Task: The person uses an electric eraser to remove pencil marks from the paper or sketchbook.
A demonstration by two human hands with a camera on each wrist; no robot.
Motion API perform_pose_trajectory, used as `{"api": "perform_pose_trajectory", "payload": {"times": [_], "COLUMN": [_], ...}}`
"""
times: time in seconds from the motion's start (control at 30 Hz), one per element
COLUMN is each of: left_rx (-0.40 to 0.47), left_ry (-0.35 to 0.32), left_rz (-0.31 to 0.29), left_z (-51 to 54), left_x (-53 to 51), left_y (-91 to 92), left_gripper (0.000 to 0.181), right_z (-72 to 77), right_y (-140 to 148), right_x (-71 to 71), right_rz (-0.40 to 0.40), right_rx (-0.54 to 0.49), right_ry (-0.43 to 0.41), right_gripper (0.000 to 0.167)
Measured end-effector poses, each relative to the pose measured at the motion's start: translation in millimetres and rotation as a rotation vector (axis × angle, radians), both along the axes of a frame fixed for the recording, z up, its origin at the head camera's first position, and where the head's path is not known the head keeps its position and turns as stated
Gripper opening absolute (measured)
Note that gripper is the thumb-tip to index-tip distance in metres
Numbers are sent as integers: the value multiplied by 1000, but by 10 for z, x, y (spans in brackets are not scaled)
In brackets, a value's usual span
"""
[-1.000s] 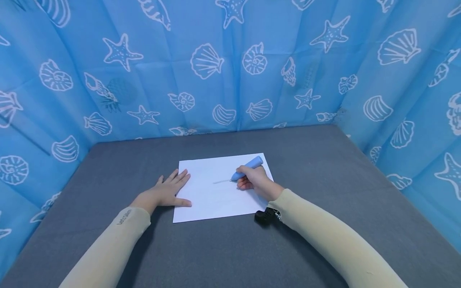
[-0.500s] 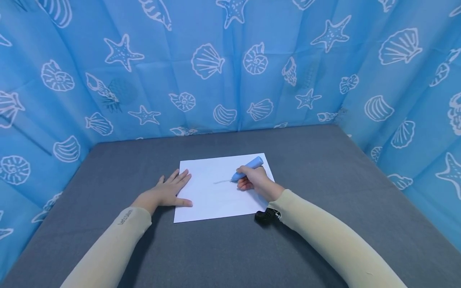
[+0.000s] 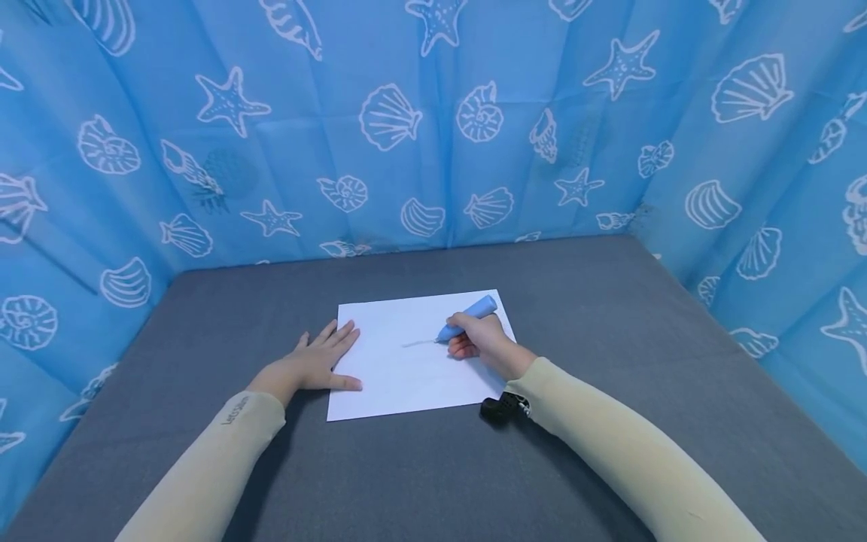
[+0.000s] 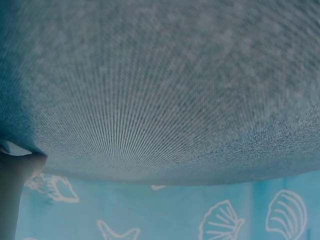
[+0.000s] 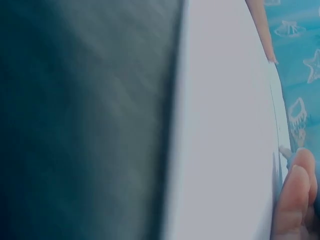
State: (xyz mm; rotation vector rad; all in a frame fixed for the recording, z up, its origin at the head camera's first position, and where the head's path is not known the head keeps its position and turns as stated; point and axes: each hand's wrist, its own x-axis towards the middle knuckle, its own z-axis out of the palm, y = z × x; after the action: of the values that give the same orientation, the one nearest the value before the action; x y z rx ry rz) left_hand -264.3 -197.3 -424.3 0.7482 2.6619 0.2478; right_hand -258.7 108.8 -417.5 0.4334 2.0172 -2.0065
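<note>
Paper, one white sheet, lies flat on grey table cloth, blue shell-print curtain behind. Left hand rests at the sheet's left side, fingers spread apart, thumb and fingertips over the edge, rest of the hand on the cloth; holds nothing. Right hand over the sheet's right half, thumb and fingers clamped on a blue pen, which leans back toward the far right. Pen tip sits at the right end of a short faint line near mid-sheet; pressure on it cannot be told. Main risk, as judged: sheet slipping or turning. Only the left edge is braced, so a light left hand plus a hard drag of the tip could swing the right side and bend the line. Second: black device under the right wrist, close by the near right corner; contact unclear, but a sweep of the forearm could catch that corner and shift or crease it. Third: thick barrel, pinched low; a loose pinch could let it roll and the tip wander. Faintness of the line hints at light pressure, so gaps seem possible. Left wrist view shows mostly cloth, little of the fingers.
</note>
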Motion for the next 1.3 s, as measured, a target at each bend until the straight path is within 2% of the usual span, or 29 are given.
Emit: {"api": "perform_pose_trajectory", "payload": {"times": [0.27,0.57,0.83,1.3], "left_rx": [-11,-4,3,-2], "left_ry": [4,5,6,-7], "left_rz": [3,1,-3,3], "left_z": [1,63,65,74], "left_x": [-8,32,35,34], "left_y": [15,26,20,26], "left_gripper": [109,107,107,109], "right_z": [2,0,19,7], "right_y": [3,-7,-16,-44], "right_x": [11,11,14,19], "right_rz": [-14,-16,3,-31], "right_rx": [1,-16,-14,-8], "right_ry": [-1,-2,-6,12], "right_gripper": [22,21,22,21]}}
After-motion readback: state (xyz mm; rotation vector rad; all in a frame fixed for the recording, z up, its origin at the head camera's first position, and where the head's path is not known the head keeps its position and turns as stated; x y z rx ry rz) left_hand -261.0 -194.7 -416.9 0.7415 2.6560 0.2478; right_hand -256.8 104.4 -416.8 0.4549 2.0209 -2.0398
